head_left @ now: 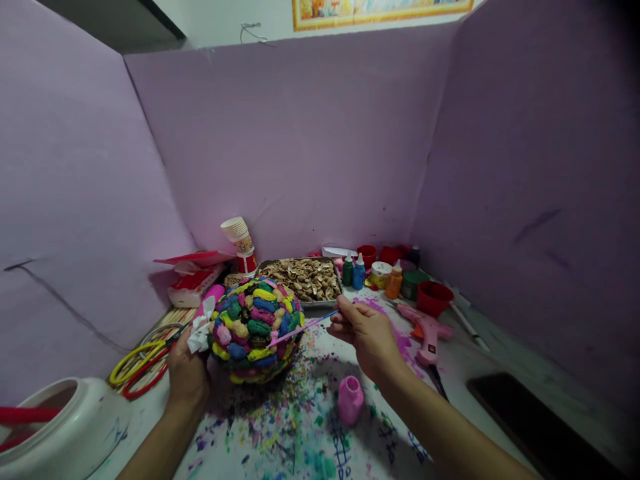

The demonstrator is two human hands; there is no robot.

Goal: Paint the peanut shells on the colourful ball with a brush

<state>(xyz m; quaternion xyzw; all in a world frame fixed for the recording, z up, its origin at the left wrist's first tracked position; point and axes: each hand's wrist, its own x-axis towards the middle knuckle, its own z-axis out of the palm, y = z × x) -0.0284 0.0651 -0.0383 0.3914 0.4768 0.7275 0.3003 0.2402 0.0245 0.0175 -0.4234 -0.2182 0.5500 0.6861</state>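
Observation:
A round ball (257,327) covered in peanut shells painted yellow, blue, green, pink and tan is held at its left side by my left hand (187,377), with a crumpled white tissue (201,328) between the fingers and the ball. My right hand (367,337) pinches a thin brush (305,327) with a blue end and pink-coated shaft. Its tip touches the front of the ball. An open pink paint bottle (351,400) stands on the paint-spattered table below my right hand.
Behind lies a tray of shells (310,279); paper cups (237,233) stand left of it. Paint bottles (359,272), red cup (434,298), pink glue gun (425,330) and dark phone (540,427) are right. Scissors (137,363) and white pot (95,420) sit left.

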